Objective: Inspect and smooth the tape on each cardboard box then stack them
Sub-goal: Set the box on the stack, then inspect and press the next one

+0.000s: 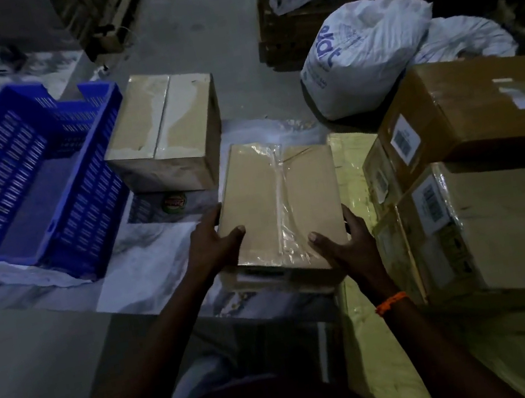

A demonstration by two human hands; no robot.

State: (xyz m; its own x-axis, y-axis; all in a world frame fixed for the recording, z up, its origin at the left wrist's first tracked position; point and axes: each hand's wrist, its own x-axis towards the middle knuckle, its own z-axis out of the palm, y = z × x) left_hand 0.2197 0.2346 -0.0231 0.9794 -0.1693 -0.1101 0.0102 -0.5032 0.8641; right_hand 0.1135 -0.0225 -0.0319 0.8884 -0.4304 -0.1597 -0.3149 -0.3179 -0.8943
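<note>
A small flat cardboard box with wrinkled clear tape along its middle seam lies in front of me, on top of another flat box whose near edge shows beneath it. My left hand grips its near left corner, thumb on top. My right hand holds the near right corner, thumb on the top face beside the tape. A taller taped cardboard box stands just beyond, to the left.
A blue plastic crate sits at the left. Stacked brown cartons with barcode labels stand at the right, over yellow sheeting. White sacks lie beyond them. A small round lid rests on the floor sheet.
</note>
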